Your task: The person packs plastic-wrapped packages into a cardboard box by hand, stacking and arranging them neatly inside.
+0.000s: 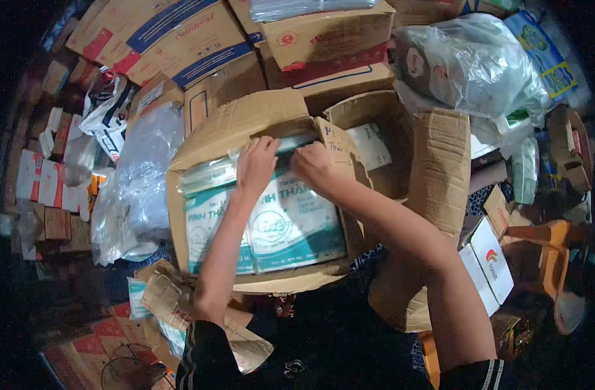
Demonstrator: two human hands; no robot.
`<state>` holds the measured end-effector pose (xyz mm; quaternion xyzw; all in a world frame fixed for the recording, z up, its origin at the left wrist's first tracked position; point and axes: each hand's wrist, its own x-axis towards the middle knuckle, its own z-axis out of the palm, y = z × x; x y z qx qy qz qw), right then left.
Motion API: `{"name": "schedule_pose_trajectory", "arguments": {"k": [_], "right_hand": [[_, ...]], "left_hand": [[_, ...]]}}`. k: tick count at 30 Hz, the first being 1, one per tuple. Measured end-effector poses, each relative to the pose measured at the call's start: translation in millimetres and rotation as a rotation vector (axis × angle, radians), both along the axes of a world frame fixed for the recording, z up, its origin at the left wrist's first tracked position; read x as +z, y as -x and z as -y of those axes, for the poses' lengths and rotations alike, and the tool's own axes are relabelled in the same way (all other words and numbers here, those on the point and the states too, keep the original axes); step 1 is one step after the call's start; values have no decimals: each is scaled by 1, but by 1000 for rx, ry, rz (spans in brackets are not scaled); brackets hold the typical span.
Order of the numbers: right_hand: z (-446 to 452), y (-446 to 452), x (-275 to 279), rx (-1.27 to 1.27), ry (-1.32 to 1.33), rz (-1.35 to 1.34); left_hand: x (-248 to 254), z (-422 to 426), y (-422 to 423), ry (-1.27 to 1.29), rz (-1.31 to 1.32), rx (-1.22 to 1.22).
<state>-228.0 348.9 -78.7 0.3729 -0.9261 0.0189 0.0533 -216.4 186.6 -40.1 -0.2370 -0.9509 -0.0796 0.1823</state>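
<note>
An open cardboard box holds teal and white printed packs lying flat side by side. Along its far side lies a clear plastic-wrapped bundle. My left hand rests on the wrapped plastic near the middle of the far side, fingers bent over it. At the far right corner of the box, my right hand is closed by the plastic's end, beside a flap with handwriting; its fingertips are partly hidden, and what they grip is unclear.
A second open box stands to the right, with a teal and white pack inside. Stacked cartons rise behind. Plastic-wrapped goods sit at the upper right, clear bags at the left. An orange stool is at the right.
</note>
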Motion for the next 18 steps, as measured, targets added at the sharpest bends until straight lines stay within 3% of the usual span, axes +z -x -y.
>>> {"name": "schedule_pose_trajectory", "arguments": {"k": [3, 5, 9, 13, 15, 17, 18], "right_hand": [[-3, -7, 26, -45, 24, 167], [-6, -14, 29, -30, 151, 133], [-27, -12, 44, 126, 358, 152], [-32, -7, 48, 18, 202, 230], [-37, 1, 51, -53, 356, 108], [-53, 7, 62, -139, 501, 44], [-68, 12, 73, -180, 568, 39]], "left_hand": [[-10, 0, 17, 46, 122, 0], [1, -4, 13, 80, 192, 24], [-9, -5, 4, -22, 114, -17], [20, -24, 7, 101, 249, 51], [46, -51, 5, -64, 235, 38], [51, -81, 2, -486, 261, 85], [42, -89, 14, -467, 86, 41]]}}
